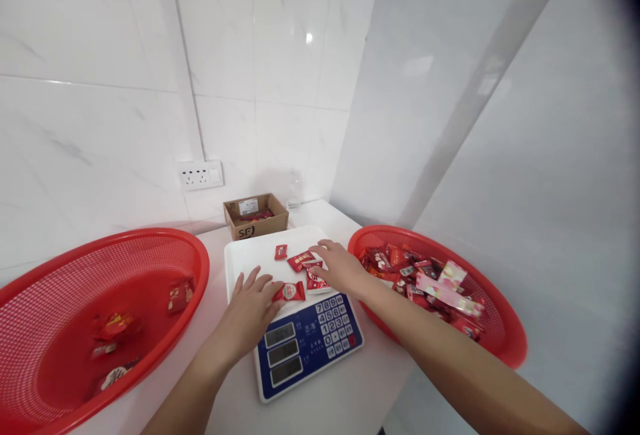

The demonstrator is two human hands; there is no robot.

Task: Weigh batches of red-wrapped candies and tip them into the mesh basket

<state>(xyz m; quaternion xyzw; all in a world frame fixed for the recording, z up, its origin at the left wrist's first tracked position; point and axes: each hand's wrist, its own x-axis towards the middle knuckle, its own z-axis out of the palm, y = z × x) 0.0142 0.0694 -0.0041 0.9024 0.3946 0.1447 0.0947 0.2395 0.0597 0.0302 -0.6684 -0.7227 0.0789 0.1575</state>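
Several red wrapped candies lie on the white pan [245, 258] of a digital scale [310, 345] with a blue keypad panel. My left hand [250, 311] is open, fingers spread over the pan's left front, its thumb at a red candy with a round label [291, 291]. Over the right side of the pan, my right hand [340, 267] is open with its fingers apart, beside a red-and-white candy packet [316, 279] and another red candy [301, 261]. A small red candy [281, 252] lies farther back, apart from both hands.
On the left stands a red mesh basket [197, 255] with a few packets inside. A second red basket [515, 348], filled with wrapped sweets, stands on the right. Behind the scale are a cardboard box [260, 227] and a clear bottle [295, 189], near the tiled wall [290, 135].
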